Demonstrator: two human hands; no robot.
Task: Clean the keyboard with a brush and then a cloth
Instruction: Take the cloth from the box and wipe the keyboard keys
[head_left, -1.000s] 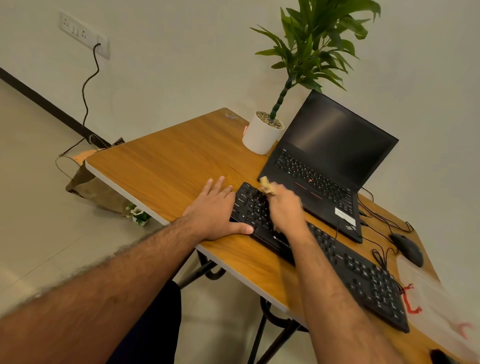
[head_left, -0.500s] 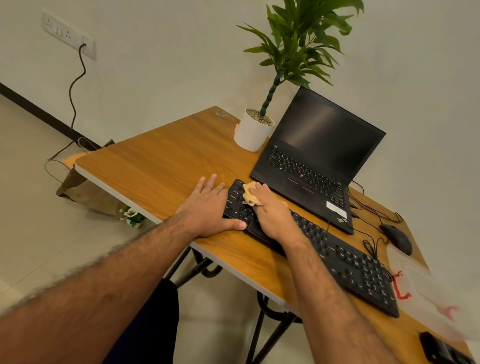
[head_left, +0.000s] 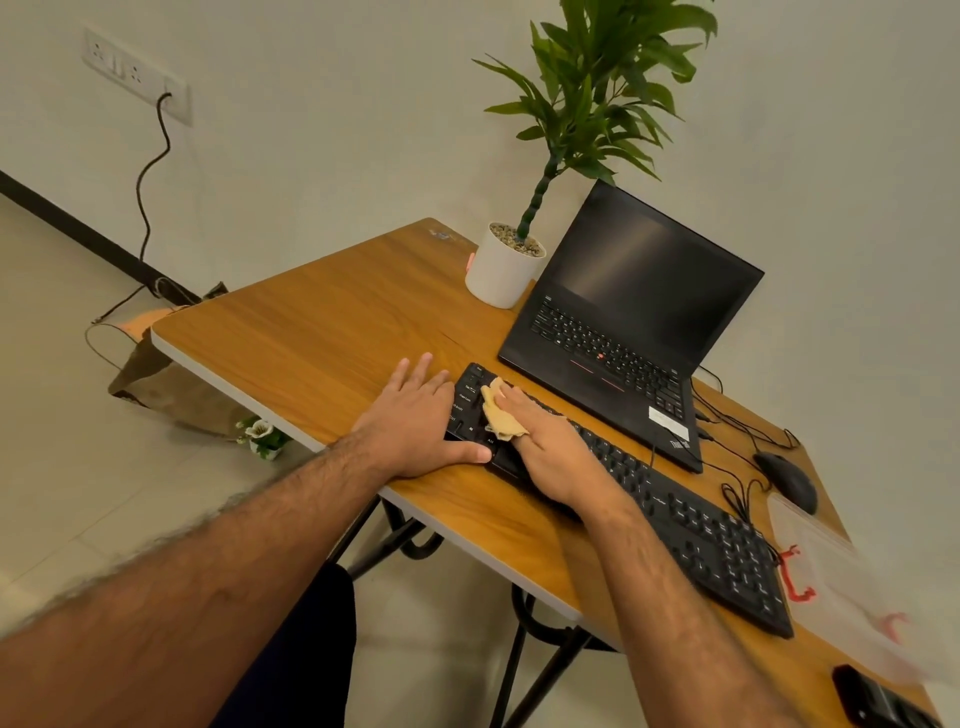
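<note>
- On the wooden table (head_left: 322, 332), a black keyboard (head_left: 675, 525) lies diagonally along the near edge; white legends show on its leftmost keys, but only "Alt" near the front corner reads clearly.
- Behind it stands an open black laptop (head_left: 628, 332) with a dark screen; it carries a white sticker and a logo at its near corner, both too small to read.
- Right hand (head_left: 550, 452) presses a tan cloth (head_left: 498, 415) onto the keyboard's left end, fingers mostly straight, the cloth bunched under them and partly covered.
- Left hand (head_left: 415, 421) lies flat and relaxed, palm on the table, thumb against the keyboard's front-left corner.
- At right, a clear plastic bag (head_left: 852, 587) with red markings is blurred, and a dark object (head_left: 878, 699) is cut off by the frame.
- Mouse (head_left: 787, 480) and potted plant (head_left: 506, 265) share the table; a wall socket (head_left: 135, 73) feeds a cable down the pale wall.
</note>
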